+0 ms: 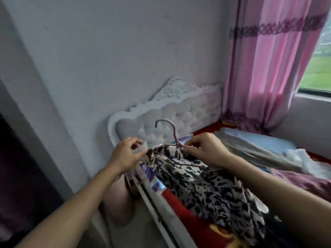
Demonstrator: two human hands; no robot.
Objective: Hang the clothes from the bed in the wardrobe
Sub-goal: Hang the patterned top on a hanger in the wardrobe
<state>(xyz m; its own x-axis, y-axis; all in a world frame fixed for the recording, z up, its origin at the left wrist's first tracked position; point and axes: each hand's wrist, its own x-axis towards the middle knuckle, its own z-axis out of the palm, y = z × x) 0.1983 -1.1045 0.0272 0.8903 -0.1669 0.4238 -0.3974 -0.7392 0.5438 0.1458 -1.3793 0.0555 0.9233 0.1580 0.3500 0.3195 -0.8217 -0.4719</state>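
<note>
Bed edge (pixel 179 203): my left hand (pixel 125 154) pinches the garment (pixel 206 187) at 9 o'clock, my right hand (pixel 207 149) the hanger (pixel 175 135). Seat shoulders evenly.

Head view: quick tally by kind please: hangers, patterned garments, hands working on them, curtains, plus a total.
hanger: 1
patterned garment: 1
hands: 2, left hand and right hand
pink curtain: 1
Total: 5
</note>
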